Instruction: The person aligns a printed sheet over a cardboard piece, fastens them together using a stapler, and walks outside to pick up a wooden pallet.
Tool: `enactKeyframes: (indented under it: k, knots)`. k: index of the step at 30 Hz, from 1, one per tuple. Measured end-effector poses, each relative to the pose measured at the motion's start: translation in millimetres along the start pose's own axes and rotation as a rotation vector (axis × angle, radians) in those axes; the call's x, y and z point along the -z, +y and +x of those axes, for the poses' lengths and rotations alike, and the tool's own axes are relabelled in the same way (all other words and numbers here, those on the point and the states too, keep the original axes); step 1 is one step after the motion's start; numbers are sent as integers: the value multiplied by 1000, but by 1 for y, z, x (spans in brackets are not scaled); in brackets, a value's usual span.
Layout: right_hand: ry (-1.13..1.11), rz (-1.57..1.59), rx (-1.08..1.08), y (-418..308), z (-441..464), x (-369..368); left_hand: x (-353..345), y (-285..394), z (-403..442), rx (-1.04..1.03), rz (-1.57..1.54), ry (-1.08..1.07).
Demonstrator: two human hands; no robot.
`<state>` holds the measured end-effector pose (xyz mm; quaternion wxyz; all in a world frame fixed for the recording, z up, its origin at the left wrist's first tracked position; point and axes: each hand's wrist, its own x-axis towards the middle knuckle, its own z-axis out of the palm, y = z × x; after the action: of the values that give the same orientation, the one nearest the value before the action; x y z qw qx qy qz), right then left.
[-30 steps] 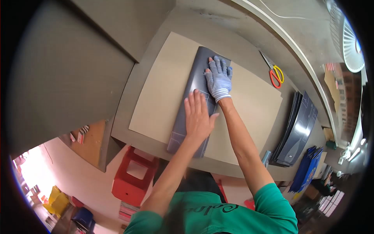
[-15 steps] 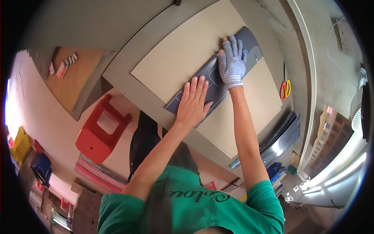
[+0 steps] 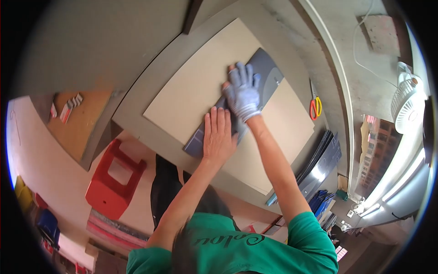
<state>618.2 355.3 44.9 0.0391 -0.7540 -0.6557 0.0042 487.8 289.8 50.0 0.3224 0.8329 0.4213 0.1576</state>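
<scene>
A dark grey printed sheet (image 3: 267, 64) with pale outlines lies as a long strip slantwise across a large beige board (image 3: 191, 68). My left hand (image 3: 218, 134), bare, rests flat on the near part of the strip with its fingers stretched out. Farther up, my right hand (image 3: 245, 93) wears a grey-blue knit glove that leaves the thumb tip and one fingertip bare. It presses on the strip palm down, fingers extended and slightly blurred. Between them the hands cover the strip's middle.
Scissors (image 3: 315, 105) with red and yellow handles lie right of the board. Several dark glossy sheets (image 3: 319, 160) are stacked at the table's right edge. A red plastic stool (image 3: 109, 182) stands at lower left. A white fan (image 3: 407, 105) is at far right.
The view has shifted, so the table appears lower and farther left. My hands are closer together on the strip, both still laid flat.
</scene>
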Motion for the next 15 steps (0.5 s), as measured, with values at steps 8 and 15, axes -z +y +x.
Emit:
enactKeyframes:
  k: [8, 15]
  knots:
    - [124, -4, -130, 43, 40, -14, -6, 0, 6, 53, 164, -83]
    - [146, 18, -297, 87, 73, -21, -7, 4, 9, 49, 111, -45]
